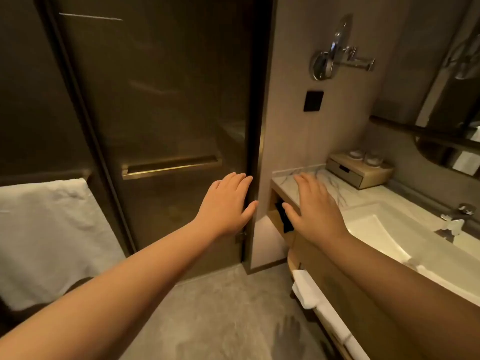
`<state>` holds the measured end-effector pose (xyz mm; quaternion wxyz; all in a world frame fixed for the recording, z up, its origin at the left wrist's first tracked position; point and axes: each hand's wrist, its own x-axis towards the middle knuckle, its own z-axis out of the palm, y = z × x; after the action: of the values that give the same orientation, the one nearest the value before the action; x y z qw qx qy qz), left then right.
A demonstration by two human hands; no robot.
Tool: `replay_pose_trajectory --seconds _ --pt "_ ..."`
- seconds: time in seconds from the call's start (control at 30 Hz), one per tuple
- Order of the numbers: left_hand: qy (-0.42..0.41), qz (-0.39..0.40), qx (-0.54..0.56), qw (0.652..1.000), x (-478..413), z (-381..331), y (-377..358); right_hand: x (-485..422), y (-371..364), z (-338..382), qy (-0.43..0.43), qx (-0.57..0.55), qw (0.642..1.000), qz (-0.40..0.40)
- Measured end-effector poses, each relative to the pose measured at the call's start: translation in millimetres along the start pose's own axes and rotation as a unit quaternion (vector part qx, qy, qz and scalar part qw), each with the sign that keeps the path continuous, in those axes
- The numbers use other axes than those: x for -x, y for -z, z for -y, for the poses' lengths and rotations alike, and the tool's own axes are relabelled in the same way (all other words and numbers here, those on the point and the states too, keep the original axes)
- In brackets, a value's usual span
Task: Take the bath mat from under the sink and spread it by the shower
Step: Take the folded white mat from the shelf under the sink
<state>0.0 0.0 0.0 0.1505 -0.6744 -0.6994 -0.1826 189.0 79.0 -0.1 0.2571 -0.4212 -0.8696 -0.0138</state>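
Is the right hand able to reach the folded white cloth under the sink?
Probably yes: the right hand is open and empty, and the folded white cloth lies at the open front of the low shelf with nothing before it. The hand must come down first.

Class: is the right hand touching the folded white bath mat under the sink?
Apart. Head view: the right hand hangs raised; the folded white bath mat lies well below it.
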Motion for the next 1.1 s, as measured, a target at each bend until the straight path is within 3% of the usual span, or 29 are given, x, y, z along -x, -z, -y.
replay_pose_trajectory --seconds 0.5,0.87,1.1 --pt "-0.060 0.059 0.026 0.996 -133.4 141.8 -213.1 -159.4 -218.2 -65.4 -0.087 0.050 0.995 0.020" --pt "-0.063 0.126 0.145 0.979 -116.9 134.1 -402.6 -120.5 -368.4 -154.4 -0.157 0.042 0.985 0.055" --pt "-0.110 0.171 0.055 0.978 -83.7 113.0 -549.0 -65.3 -472.8 -207.4 -0.170 0.025 0.973 0.156"
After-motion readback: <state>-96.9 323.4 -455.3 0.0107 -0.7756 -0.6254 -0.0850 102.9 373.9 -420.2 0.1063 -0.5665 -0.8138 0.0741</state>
